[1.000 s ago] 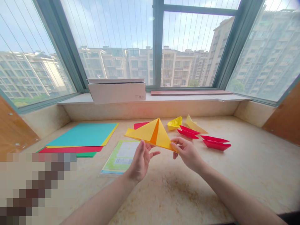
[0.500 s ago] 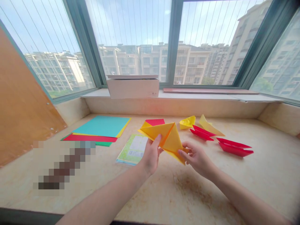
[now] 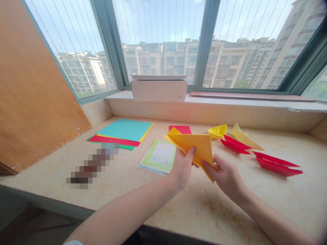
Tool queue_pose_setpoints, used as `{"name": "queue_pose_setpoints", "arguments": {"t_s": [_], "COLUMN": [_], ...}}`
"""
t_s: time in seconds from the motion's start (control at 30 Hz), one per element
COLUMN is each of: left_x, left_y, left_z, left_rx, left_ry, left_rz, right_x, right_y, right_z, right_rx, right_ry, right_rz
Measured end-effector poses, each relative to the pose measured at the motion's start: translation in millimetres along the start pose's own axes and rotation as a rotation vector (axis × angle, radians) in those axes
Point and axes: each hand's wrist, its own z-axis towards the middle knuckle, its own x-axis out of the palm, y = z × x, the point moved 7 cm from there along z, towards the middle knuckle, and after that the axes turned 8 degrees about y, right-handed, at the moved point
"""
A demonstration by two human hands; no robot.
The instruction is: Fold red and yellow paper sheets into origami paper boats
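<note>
Both my hands hold a folded sheet of yellow-orange origami paper [image 3: 195, 146] above the marble-like counter [image 3: 230, 207]. My left hand [image 3: 182, 167] pinches its lower left side, with the thumb on top. My right hand [image 3: 224, 177] grips its lower right corner. Just behind the fold, a red paper sheet [image 3: 180, 129] lies partly hidden, and a printed green instruction booklet [image 3: 159, 156] lies left of my left hand. To the right stand two red paper boats [image 3: 277, 165] [image 3: 234, 144], a small yellow paper boat [image 3: 217, 131] and a pale yellow folded piece [image 3: 242, 137].
A stack of teal, yellow, red and green paper sheets [image 3: 125, 130] lies at the left. A pixelated patch [image 3: 92, 166] covers part of the counter. A white cardboard box [image 3: 158, 90] and a reddish board [image 3: 251, 96] rest on the window sill. A wooden panel [image 3: 33, 88] rises at the left.
The view has swung left. The paper has turned, and its orange centre strip no longer shows, leaving a broad yellow-orange face. My hands are closer together.
</note>
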Motion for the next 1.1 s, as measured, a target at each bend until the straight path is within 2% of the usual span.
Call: {"name": "queue_pose_setpoints", "arguments": {"t_s": [0.17, 0.33, 0.6, 0.8, 0.9, 1.0, 1.1], "left_x": [8.9, 12.7, 0.1, -12.4, -19.8, -19.2, -14.4], "left_y": [-4.7, -5.4, -0.4, -14.7, -23.3, -27.1, -25.0], "left_z": [-2.4, -1.6, 5.3, 12.9, 17.4, 20.5, 20.8], "left_rx": [-0.002, 0.000, 0.015, 0.022, 0.030, 0.030, 0.010], "left_ry": [0.057, 0.120, 0.030, -0.075, -0.135, -0.104, -0.035], "left_rz": [-0.153, -0.155, 0.018, -0.040, -0.103, -0.172, -0.217], "right_x": [2.4, 5.8, 22.7, 9.6, 4.3, 6.5, 10.2], "right_y": [11.2, 3.2, 6.7, 19.4, 21.0, 17.1, 16.0], "right_z": [-1.0, 1.8, 1.7, -2.3, -2.1, -1.5, -1.7], "right_rx": [-0.043, 0.010, -0.002, -0.020, -0.001, 0.059, 0.090], "right_ry": [-0.009, 0.053, 0.264, 0.307, 0.328, 0.411, 0.517], "right_rz": [-0.077, 0.083, 0.355, 0.398, 0.560, 0.781, 0.845]}}
